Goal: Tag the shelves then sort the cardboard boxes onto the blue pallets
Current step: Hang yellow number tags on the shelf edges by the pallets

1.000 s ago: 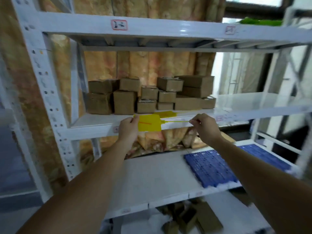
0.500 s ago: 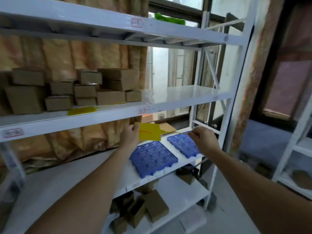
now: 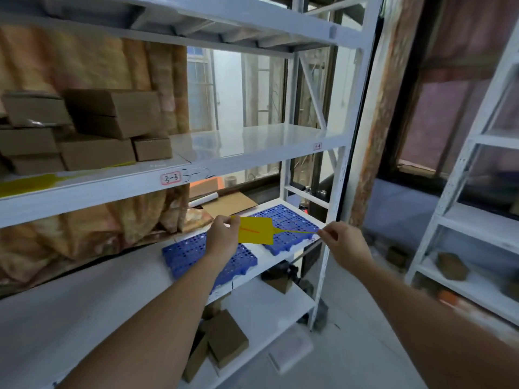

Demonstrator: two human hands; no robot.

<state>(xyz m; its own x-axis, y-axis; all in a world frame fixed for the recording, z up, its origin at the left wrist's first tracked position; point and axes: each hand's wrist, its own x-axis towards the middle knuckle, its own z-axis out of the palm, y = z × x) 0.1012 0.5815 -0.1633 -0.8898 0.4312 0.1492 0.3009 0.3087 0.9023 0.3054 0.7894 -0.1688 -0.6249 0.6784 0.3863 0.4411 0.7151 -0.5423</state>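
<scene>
A yellow tag (image 3: 255, 230) with a red mark and a long thin tail hangs stretched between my hands. My left hand (image 3: 223, 234) pinches its square end, and my right hand (image 3: 341, 240) pinches the tip of its tail. Both hands hover above two blue pallets, the left blue pallet (image 3: 185, 255) and the right blue pallet (image 3: 292, 220), lying on a lower white shelf (image 3: 98, 299). Several cardboard boxes (image 3: 95, 127) are stacked on the shelf above, at the left. Another yellow tag (image 3: 31, 183) lies on that shelf's front edge.
The white rack's right upright (image 3: 344, 169) stands close beside my right hand. The shelf edge carries a red-framed label (image 3: 170, 178). More cardboard boxes (image 3: 224, 336) lie on the bottom shelf. A second white rack (image 3: 474, 220) stands at the right across a strip of floor.
My view has swung right along the rack, so the boxes slid to the left. Both hands, still holding the yellow tag, dropped from the box shelf's edge to above the blue pallets.
</scene>
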